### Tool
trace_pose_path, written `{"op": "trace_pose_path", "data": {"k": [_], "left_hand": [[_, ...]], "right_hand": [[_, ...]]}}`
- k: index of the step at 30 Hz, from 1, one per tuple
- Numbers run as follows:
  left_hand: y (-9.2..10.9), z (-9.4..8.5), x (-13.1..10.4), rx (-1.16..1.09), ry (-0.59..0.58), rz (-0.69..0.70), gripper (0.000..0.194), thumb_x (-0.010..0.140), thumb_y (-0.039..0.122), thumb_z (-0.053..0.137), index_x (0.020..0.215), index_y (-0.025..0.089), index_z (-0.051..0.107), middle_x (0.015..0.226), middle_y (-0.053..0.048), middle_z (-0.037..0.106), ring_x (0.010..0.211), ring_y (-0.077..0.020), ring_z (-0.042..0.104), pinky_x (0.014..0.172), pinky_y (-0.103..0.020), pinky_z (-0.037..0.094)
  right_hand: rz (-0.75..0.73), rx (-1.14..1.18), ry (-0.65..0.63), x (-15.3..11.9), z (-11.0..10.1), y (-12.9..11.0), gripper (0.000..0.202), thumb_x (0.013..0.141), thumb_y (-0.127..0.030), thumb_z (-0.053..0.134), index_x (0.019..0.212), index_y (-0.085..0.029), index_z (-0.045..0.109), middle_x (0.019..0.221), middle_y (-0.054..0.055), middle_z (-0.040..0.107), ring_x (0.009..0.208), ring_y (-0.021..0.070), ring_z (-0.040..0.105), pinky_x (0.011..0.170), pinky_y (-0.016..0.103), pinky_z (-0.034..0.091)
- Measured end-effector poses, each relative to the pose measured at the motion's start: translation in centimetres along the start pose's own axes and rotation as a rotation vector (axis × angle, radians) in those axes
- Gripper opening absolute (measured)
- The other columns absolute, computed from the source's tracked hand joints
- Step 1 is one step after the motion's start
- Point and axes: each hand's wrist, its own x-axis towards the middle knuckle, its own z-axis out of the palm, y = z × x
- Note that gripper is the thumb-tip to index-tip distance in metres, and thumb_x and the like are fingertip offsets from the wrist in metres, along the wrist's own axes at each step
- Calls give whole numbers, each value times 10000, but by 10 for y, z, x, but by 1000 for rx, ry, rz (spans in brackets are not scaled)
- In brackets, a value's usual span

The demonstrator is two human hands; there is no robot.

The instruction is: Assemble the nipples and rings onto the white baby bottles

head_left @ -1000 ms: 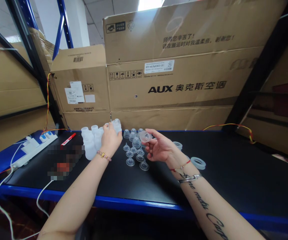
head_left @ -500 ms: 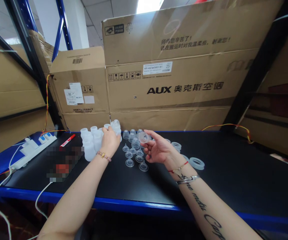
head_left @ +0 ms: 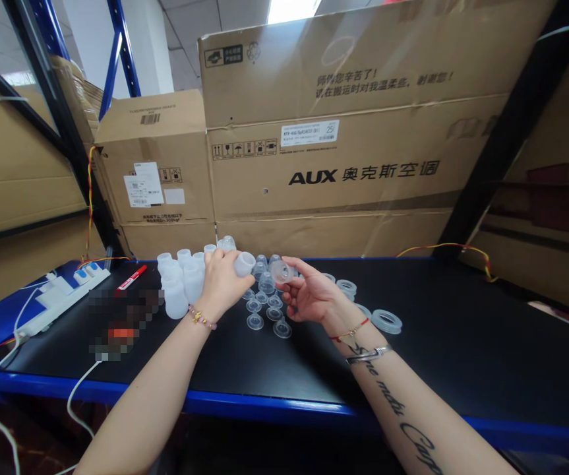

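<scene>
My left hand (head_left: 222, 280) is wrapped round a frosted white bottle (head_left: 245, 264), tilted with its open mouth toward the right. Between the thumb and fingers of my right hand (head_left: 308, 290) is a clear nipple with a ring (head_left: 281, 272), a short gap from the bottle. Several white bottles (head_left: 176, 300) stand grouped left of my left hand. Clear domed caps (head_left: 266, 284) and small clear valve-like discs (head_left: 282, 329) lie on the black tabletop between and below the hands. Translucent rings (head_left: 386, 321) are stacked beyond my right wrist.
A red and white marker (head_left: 132, 280) and a white power strip (head_left: 66, 303) lie on the left, near a blurred object with a white cable. Large cardboard boxes (head_left: 324, 224) stand along the back. A yellow and red wire (head_left: 462, 247) runs at the back right.
My left hand has lifted a bottle away from the group and brought it right, close to my right hand. The right hand has stayed nearly still with its clear part.
</scene>
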Motion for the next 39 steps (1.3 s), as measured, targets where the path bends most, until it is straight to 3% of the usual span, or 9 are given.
{"op": "trace_pose_path", "data": {"k": [6, 11, 17, 22, 29, 32, 36, 39], "left_hand": [[8, -8, -4, -377, -91, 126, 531, 674, 237, 696, 1193, 204, 591, 1082, -59, 607, 983, -206, 589, 909, -341, 465], [10, -10, -7, -438, -210, 131, 407, 680, 303, 730, 1052, 208, 595, 952, -21, 665, 810, -177, 617, 714, -292, 483], [8, -6, -7, -361, -239, 250, 475, 701, 374, 745, 1146, 233, 660, 1079, -68, 666, 935, -219, 631, 861, -349, 484], [5, 2, -7, -441, -307, 161, 528, 682, 414, 764, 1169, 229, 678, 1074, -80, 701, 937, -244, 642, 836, -351, 503], [4, 12, -7, -632, -406, 62, 489, 677, 390, 776, 1118, 187, 716, 993, -68, 738, 875, -232, 663, 772, -311, 520], [4, 11, -7, -557, -405, 103, 546, 686, 382, 771, 1198, 217, 678, 1031, -57, 727, 907, -233, 659, 795, -322, 515], [5, 6, -7, -340, -316, 254, 589, 669, 364, 782, 1225, 211, 659, 1065, -80, 697, 969, -249, 634, 885, -366, 486], [5, 6, -7, -353, -319, 236, 606, 677, 387, 775, 1234, 184, 648, 1115, -98, 689, 1001, -254, 627, 907, -364, 478]], "right_hand": [[-37, -46, 11, 1, 0, 0, 354, 753, -538, 635, 671, -196, 597, 575, -7, 567, 515, 112, 422, 575, 286, 318], [-110, -153, -20, 8, -5, 0, 369, 724, -573, 625, 665, -210, 594, 573, 6, 571, 548, 136, 460, 573, 290, 321], [-149, -150, 65, 5, 1, 2, 352, 721, -504, 674, 599, -194, 562, 551, -10, 543, 502, 103, 419, 509, 264, 284], [-344, -155, 277, 2, 10, 8, 274, 670, -392, 770, 616, -176, 611, 641, 2, 624, 493, 76, 399, 467, 254, 269], [-424, -171, 298, 6, 8, 10, 264, 602, -353, 828, 608, -165, 642, 669, 44, 646, 530, 102, 445, 455, 266, 270], [-401, -183, 296, 10, 5, 9, 272, 578, -345, 837, 634, -153, 653, 674, 31, 635, 533, 90, 433, 447, 253, 256], [-341, -189, 278, 14, 2, 8, 289, 558, -340, 843, 679, -154, 659, 648, -9, 597, 517, 68, 399, 448, 232, 252], [-336, -162, 269, 14, 2, 8, 307, 562, -350, 845, 693, -157, 645, 638, -19, 580, 510, 62, 396, 445, 222, 260]]}}
